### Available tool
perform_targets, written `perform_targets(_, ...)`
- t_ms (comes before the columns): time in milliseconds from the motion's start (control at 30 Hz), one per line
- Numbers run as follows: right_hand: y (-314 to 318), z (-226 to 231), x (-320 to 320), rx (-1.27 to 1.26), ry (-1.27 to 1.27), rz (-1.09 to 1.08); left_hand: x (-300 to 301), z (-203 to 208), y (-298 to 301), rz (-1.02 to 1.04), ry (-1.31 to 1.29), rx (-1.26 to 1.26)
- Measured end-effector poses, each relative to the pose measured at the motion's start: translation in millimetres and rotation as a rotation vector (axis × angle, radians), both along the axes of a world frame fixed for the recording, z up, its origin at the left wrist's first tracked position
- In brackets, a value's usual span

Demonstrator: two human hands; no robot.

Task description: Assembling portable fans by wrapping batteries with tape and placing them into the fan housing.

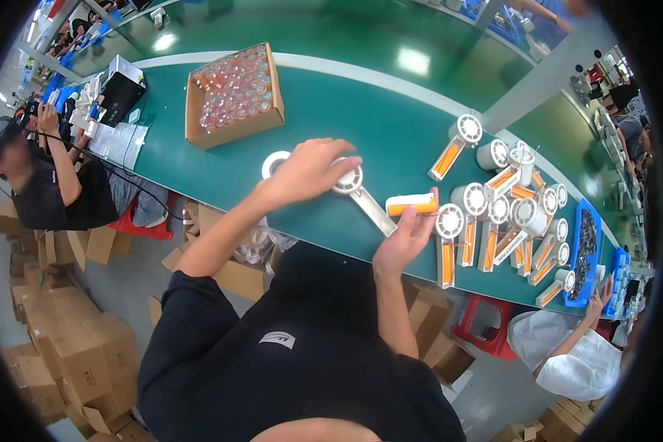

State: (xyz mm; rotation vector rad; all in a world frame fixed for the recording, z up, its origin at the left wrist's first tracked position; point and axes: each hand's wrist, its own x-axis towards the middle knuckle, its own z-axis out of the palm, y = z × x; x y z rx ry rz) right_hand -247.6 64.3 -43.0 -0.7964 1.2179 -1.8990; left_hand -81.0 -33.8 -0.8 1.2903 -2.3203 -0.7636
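My left hand (309, 171) is closed over the round vented head of a white handheld fan housing (373, 211), whose handle lies on the table pointing toward me and to the right. A white ring-shaped part (273, 163) shows just left of that hand, partly covered by it. In my right hand (405, 247), between thumb and fingers, is an orange cylindrical battery (412, 210) with a white strip along its top, held beside the handle. Right of this hand stand and lie several white fan bodies (449, 221) with orange batteries in their handles.
A cardboard box (232, 132) of small round metallic parts sits on the green table (331, 96). At the right is a blue tray (586, 254) of small dark parts. Co-workers sit at left (59, 177) and right (567, 346). Cartons (81, 339) and a red stool (482, 328) stand below.
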Motion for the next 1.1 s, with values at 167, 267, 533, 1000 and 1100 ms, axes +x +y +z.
perform_targets(167,4,-5,-2,-0.020,-0.067,0.015,-1,-21,36,0.025,0.162,-0.042)
perform_targets(267,4,-5,-9,-0.018,-0.082,0.072,-13,-33,47,0.057,0.179,-0.132)
perform_targets(533,15,18,-46,-0.045,0.207,0.131,-37,-55,45,0.292,0.546,-0.188)
perform_targets(1000,25,20,-56,0.103,0.609,0.327,-50,-87,44,0.324,0.824,-0.178)
perform_targets(1100,19,20,-56,0.138,0.701,0.377,-51,-85,45,0.320,0.867,-0.132)
